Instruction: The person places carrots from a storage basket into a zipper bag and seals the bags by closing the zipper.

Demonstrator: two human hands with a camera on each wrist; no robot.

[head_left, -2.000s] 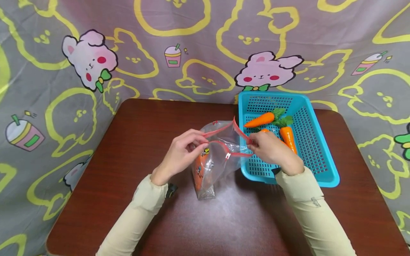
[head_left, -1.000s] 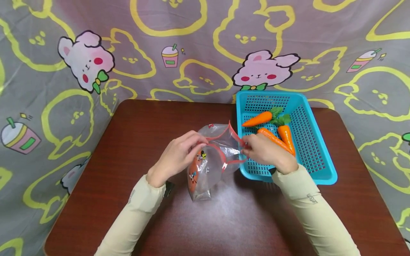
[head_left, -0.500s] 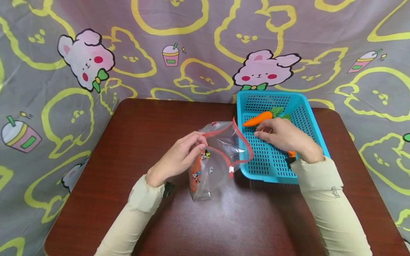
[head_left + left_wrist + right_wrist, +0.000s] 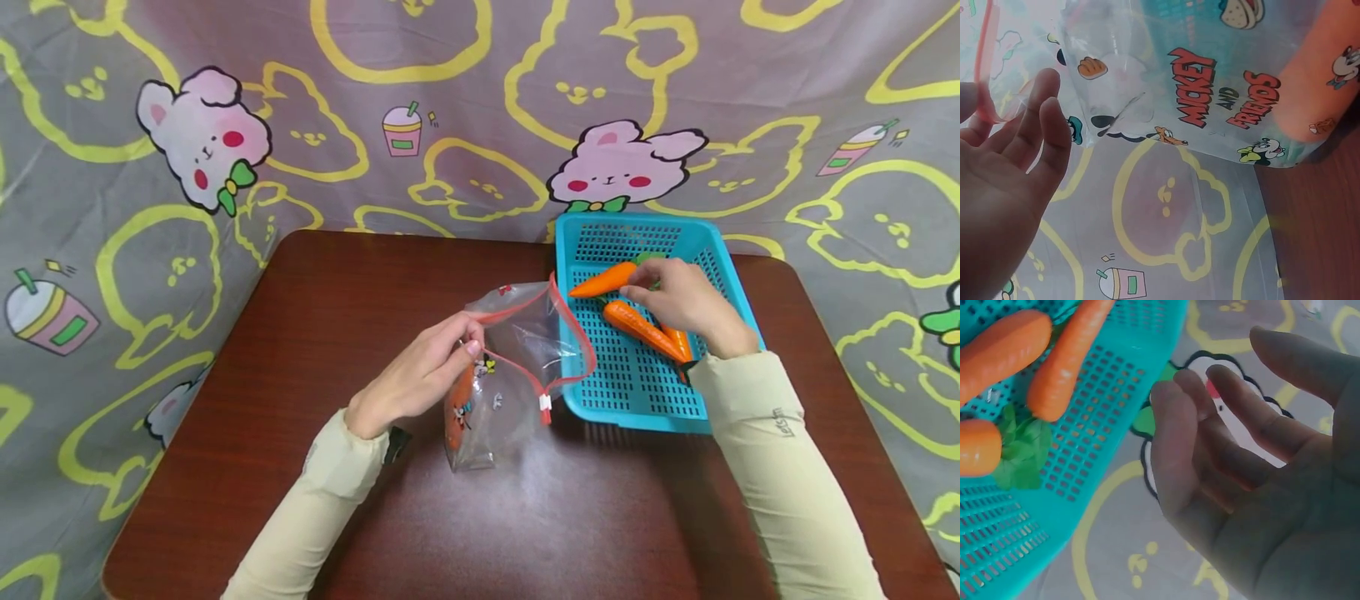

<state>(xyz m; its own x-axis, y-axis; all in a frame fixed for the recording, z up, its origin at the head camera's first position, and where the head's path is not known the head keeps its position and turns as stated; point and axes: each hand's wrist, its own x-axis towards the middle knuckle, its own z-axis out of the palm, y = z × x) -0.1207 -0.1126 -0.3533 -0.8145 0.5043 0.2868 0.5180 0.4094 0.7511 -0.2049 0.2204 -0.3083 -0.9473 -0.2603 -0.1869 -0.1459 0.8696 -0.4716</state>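
Observation:
A clear zip bag with a red zip edge and cartoon prints stands on the table, its mouth spread wide. My left hand pinches the bag's rim on the left side; the left wrist view shows thumb and finger on the red strip. Through the plastic a carrot shows inside the bag. Over the blue basket hovers my right hand, fingers loosely bent and holding nothing. Below it lie a leafy carrot, a second carrot and a partly covered carrot.
The brown table carries the bag in the middle and the basket at the back right. A patterned cloth hangs behind and at the sides. The bag's mouth comes up against the basket's left rim.
My right hand has let go of the bag's right rim and moved right, over the basket, then slightly farther back. The left hand keeps its pinch on the bag, which stays nearly in place.

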